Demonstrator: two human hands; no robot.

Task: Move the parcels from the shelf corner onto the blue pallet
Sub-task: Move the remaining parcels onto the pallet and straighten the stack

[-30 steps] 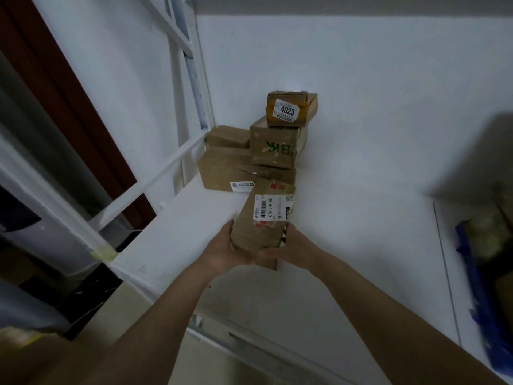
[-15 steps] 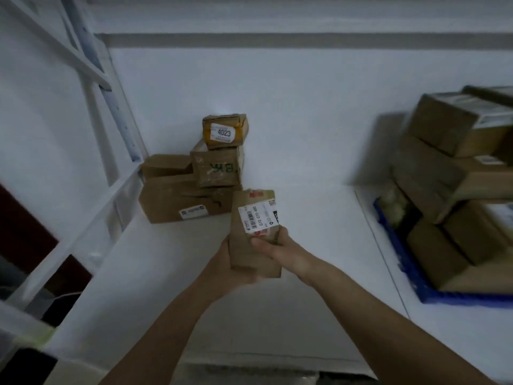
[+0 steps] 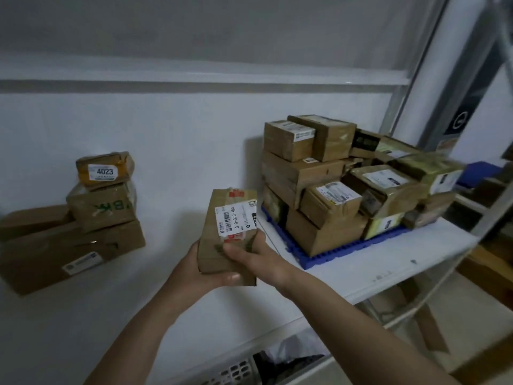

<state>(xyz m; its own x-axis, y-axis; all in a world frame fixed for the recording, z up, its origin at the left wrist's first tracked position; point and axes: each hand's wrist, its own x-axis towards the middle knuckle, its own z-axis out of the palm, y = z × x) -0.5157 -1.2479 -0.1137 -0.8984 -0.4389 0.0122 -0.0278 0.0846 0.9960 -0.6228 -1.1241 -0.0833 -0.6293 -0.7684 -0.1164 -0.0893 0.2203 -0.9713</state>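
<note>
I hold a brown cardboard parcel point(image 3: 222, 207) with a white barcode label upright above the white shelf point(image 3: 172, 287). My left hand point(image 3: 194, 269) grips its lower left side and bottom, and my right hand point(image 3: 249, 257) grips its lower right side. At the left, in the shelf corner, several brown parcels point(image 3: 72, 234) are stacked; the top one point(image 3: 105, 169) carries a label reading 4023. At the right lies the blue pallet point(image 3: 344, 248), loaded with several taped parcels point(image 3: 327, 173) stacked two or three high.
A white wall backs the shelf. Metal shelf uprights point(image 3: 416, 87) rise at the right. Below the shelf's front edge sits a white slotted basket point(image 3: 238, 370) with dark contents. A lower shelf and cardboard show at the far right.
My view and both hands with the held parcel have swung right, away from the corner stack. The blue pallet and its parcels have come fully into sight.
</note>
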